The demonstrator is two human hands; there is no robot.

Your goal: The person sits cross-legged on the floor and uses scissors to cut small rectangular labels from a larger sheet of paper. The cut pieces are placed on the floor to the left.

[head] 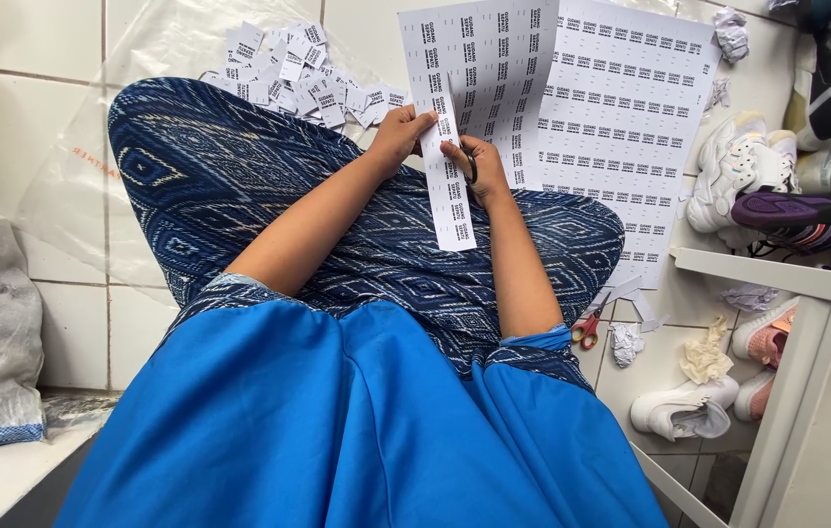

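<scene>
Left hand [402,132] fingers pinch the top of a narrow label strip [452,196] hanging over the lap. Right hand [472,161] closes around dark scissors [471,168] at the strip's edge, beneath the printed sheet [484,68]. Cut labels [298,73] lie heaped beyond the knee.

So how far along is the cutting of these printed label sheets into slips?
Done: a heap of small cut white slips lies on the clear plastic sheet beyond the knee. In hand: the left hand steadies a white printed label sheet while the right hand works dark-handled scissors, one long strip hanging partly freed. Left: another full printed sheet on the floor appears uncut.
</scene>
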